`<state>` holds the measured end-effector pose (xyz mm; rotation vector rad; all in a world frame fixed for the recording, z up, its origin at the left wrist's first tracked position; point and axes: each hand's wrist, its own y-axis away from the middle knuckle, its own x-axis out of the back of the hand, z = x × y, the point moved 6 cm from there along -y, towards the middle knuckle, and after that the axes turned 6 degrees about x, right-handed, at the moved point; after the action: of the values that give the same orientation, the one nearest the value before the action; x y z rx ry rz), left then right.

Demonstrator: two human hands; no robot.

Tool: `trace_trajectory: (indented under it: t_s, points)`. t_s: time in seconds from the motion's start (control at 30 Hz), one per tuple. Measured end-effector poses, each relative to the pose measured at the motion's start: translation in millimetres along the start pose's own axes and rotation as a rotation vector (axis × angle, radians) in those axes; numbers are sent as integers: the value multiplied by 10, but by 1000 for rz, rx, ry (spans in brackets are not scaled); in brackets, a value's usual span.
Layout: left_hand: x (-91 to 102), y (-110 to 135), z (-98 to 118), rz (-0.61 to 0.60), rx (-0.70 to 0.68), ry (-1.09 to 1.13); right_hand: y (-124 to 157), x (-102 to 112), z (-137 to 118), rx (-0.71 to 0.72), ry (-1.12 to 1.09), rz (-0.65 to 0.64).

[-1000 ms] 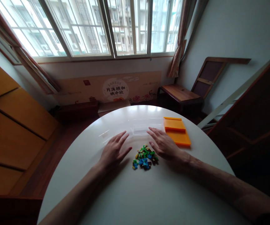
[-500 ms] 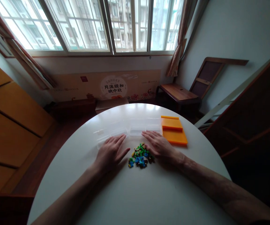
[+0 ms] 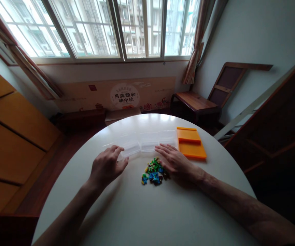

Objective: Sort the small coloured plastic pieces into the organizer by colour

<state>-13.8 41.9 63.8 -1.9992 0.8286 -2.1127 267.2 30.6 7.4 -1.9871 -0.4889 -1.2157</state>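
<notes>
A small pile of coloured building bricks (image 3: 154, 170), green, blue, yellow and dark, lies on the round white table (image 3: 147, 212). My right hand (image 3: 173, 161) rests flat beside the pile's right edge, fingers stretched out. My left hand (image 3: 106, 165) hovers left of the pile with fingers curled, its tips at the near left end of a clear plastic compartment box (image 3: 144, 141). Whether the fingers grip the box I cannot make out. The box lies just behind the bricks.
An orange tray or lid (image 3: 190, 142) lies to the right of the clear box. A wooden bench (image 3: 195, 101) and a leaning frame stand past the table at the right, wooden cabinets at the left, windows ahead.
My left hand has lifted off the table, moved left and curled its fingers at the clear box's left end. My right hand stays flat beside the bricks.
</notes>
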Motion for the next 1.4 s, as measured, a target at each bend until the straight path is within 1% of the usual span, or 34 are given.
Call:
trace_trajectory:
  t_s: [0.1, 0.23, 0.4, 0.5, 0.57, 0.63, 0.7, 0.73, 0.8, 0.87, 0.93, 1.03, 1.13, 1.2, 1.3, 1.4]
  points:
    - [-40, 16, -59, -80, 46, 0, 11, -2, 6, -12, -6, 6]
    - [-120, 34, -54, -164, 65, 46, 11, 9, -7, 7, -18, 4]
    - [-143, 45, -69, -178, 52, 69, 6, 4, -15, 15, -28, 24]
    - [-116, 49, -65, -142, 29, 66, 6, 58, -45, 37, -15, 78]
    - [-58, 46, -29, -66, 3, 53, 17, 149, -72, 57, -5, 129]
    - [19, 49, 45, 34, -40, 65, 38, 264, -102, 88, -6, 173]
    - [71, 67, 158, 96, -114, 154, 60, 353, -140, 142, -26, 166]
    - [78, 82, 226, 97, -163, 227, 70, 380, -158, 169, -40, 145]
    - [59, 123, 370, 59, -277, 384, 83, 396, -184, 198, -61, 81]
    - [7, 168, 487, 3, -367, 489, 90, 389, -193, 189, -61, 39]
    - [-53, 197, 551, -40, -411, 553, 97, 372, -199, 164, -49, 23]
    - [-137, 214, 585, -105, -449, 616, 120, 337, -212, 134, -57, 22]
    - [-197, 220, 596, -166, -490, 659, 151, 312, -201, 87, -102, 63]
    - [-208, 213, 589, -155, -492, 678, 166, 295, -187, 58, -131, 97]
    - [-201, 205, 589, -125, -496, 692, 180, 276, -181, 61, -150, 132]
    - [-190, 202, 598, -137, -495, 678, 201, 326, -124, 43, -156, 190]
